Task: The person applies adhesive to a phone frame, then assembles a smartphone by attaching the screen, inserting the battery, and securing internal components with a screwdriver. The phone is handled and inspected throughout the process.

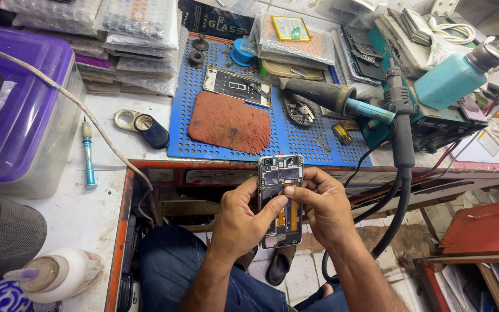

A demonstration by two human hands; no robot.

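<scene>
An opened phone (pixel 281 199) with its back cover off is held upright in the lower middle of the frame, over the person's lap. It is gripped along its left edge by the left hand (pixel 241 222), with the thumb pressed on the inside parts. The right hand (pixel 324 208) is closed on the phone's right edge, and its fingertips (pixel 291 189) are pinched on a small part inside. Above, in the middle of the frame, a blue mat (pixel 295 138) is laid on the bench, and a red rough pad (pixel 229 122) is lying on it. A teal bottle (pixel 454 78) is seen in the upper right, and a purple box (pixel 21 86) in the upper left
</scene>
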